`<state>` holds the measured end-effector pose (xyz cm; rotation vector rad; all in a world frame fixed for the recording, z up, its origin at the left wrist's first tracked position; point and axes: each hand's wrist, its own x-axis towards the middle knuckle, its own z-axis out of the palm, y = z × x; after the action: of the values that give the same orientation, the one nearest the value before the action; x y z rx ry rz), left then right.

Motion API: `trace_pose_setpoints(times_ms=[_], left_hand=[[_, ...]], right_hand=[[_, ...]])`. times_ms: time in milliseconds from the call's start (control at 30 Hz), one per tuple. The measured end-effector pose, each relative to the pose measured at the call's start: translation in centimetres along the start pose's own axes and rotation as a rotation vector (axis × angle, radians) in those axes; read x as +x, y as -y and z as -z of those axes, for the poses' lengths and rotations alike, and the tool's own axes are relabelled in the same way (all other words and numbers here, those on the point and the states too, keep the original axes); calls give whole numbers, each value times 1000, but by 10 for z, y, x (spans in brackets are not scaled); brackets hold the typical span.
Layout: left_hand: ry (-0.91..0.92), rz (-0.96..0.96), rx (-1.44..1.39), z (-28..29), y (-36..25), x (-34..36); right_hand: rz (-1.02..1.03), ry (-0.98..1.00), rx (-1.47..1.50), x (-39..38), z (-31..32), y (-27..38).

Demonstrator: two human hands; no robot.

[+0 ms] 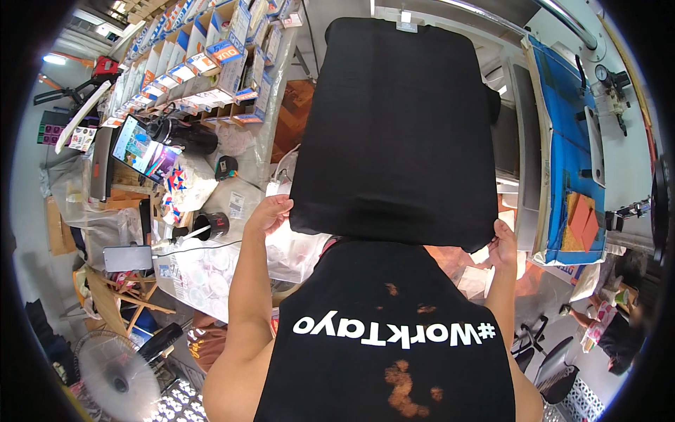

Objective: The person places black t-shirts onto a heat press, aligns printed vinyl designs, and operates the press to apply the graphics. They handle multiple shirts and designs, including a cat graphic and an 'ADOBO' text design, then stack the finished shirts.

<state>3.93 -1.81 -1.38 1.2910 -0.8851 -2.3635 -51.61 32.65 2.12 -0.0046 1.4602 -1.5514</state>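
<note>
A plain black shirt point(394, 126) is stretched flat over a rectangular board in front of me, and a metal clamp point(406, 22) shows at its far edge. A small fold of the cloth sticks out on the right side. At the near left corner, my left hand point(271, 214) pinches the shirt's edge between thumb and fingers. My right hand point(503, 244) grips the near right corner in the same way. The hem sags a little between my hands, close to my body. The board under the cloth is hidden.
On the left stands a table with cardboard compartment boxes point(218, 56), a lit screen point(146, 149), a dark mug point(215, 224) and a phone point(127, 258). A blue-framed screen point(562, 141) leans at the right. A fan point(118, 376) is lower left; another person point(619, 337) is far right.
</note>
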Motion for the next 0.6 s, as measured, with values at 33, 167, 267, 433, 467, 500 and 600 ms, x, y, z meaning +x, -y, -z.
trace_pose_setpoints(times_ms=[33, 167, 267, 433, 467, 500, 600], left_hand=[[-3, -8, -5, 1, 0, -1], [25, -39, -7, 3, 1, 2], [38, -20, 39, 16, 9, 8], [-114, 107, 584, 6, -6, 12], [-272, -5, 971, -10, -18, 10], [-439, -129, 1350, -40, -29, 6], [-576, -838, 1539, -134, -53, 4]], right_hand=[[1, 5, 3, 2, 2, -3], [3, 129, 5, 7, 14, -11], [-39, 134, 72, 7, 4, -11], [-70, -84, -140, 8, -6, -11], [67, -260, -499, 8, -15, -5], [204, -442, -857, 4, -35, 3], [930, -519, -1194, 2, -109, 11]])
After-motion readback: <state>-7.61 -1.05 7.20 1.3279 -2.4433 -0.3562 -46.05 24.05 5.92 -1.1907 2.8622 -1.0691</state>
